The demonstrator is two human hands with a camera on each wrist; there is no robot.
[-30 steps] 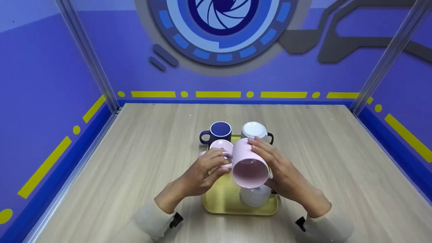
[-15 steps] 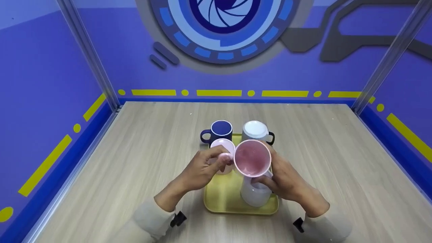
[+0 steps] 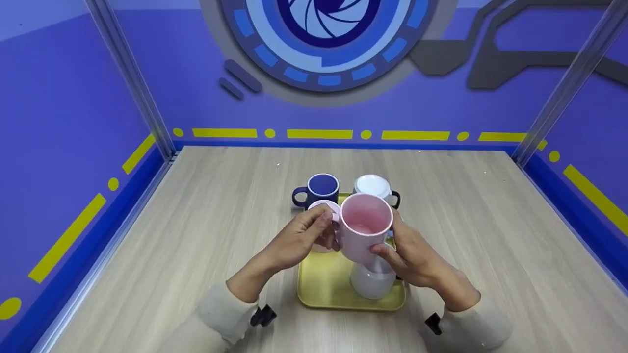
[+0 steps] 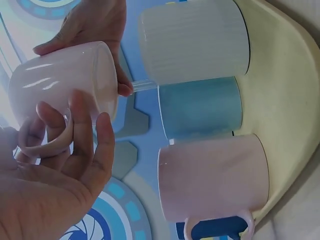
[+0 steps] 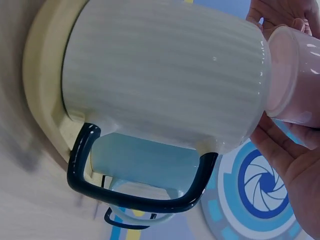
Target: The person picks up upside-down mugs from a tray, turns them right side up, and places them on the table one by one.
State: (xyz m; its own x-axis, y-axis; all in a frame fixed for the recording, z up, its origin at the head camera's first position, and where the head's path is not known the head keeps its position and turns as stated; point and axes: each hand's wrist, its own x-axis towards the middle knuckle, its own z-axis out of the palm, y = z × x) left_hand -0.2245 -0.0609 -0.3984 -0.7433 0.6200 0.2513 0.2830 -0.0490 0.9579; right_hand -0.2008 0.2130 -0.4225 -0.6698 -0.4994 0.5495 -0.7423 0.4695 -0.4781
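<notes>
A pink mug [image 3: 355, 247] is held above the tray in both hands, almost upright, with its mouth up and tilted slightly toward me. My left hand [image 3: 292, 242] grips its handle [image 4: 47, 142]; in the left wrist view, fingers pass through the loop. My right hand [image 3: 417, 252] holds the opposite side of the body, thumb on the near wall. Under the held mug, a white ribbed mug [image 5: 165, 75] with a black handle stands on the yellow tray [image 3: 321, 289]. A second pink mug [image 4: 215, 177] stands behind my left fingers, partly hidden in the head view.
At the tray's back stand a dark blue mug [image 3: 323, 188] on the left and a white mug [image 3: 372, 185] with a black handle on the right. A light blue mug [image 4: 200, 107] shows in both wrist views. Blue-purple walls enclose the wooden table [image 3: 221, 206].
The held pink mug has turned from mouth facing down toward me to nearly upright. My left fingers have shifted on its handle, and my right thumb has come round to its near side.
</notes>
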